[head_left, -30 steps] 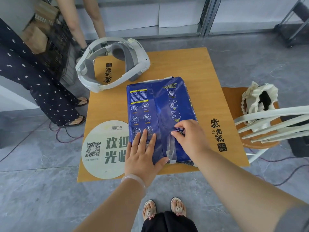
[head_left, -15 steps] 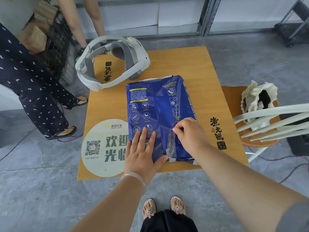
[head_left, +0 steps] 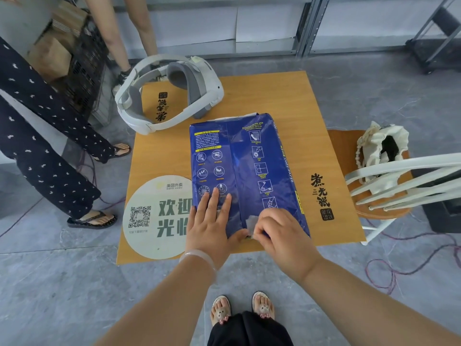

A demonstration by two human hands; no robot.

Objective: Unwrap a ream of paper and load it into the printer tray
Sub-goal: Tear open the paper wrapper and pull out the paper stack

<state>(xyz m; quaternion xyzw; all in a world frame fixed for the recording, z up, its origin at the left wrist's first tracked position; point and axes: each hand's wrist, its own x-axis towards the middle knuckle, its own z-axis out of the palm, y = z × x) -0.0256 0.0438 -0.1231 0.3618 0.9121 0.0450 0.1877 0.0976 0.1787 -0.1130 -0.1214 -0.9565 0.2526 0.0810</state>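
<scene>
A ream of paper in a dark blue printed wrapper (head_left: 245, 171) lies flat on a small wooden table (head_left: 287, 96), long side running away from me. My left hand (head_left: 212, 221) presses flat on the ream's near left corner, fingers spread. My right hand (head_left: 282, 233) is at the near end by the centre seam, thumb and fingers pinched on a pale strip of tape or wrapper flap (head_left: 250, 223). White paper shows at the wrapper's far end. No printer is in view.
A white and grey headset (head_left: 169, 93) lies at the table's far left. A round white sticker with a QR code (head_left: 154, 218) is on the near left. A white chair (head_left: 399, 178) holding a cream bag (head_left: 381, 148) stands right. Two people stand at left.
My right hand has slid from the middle right of the ream back toward me to its near end and now pinches the pale strip. The left hand has stayed put.
</scene>
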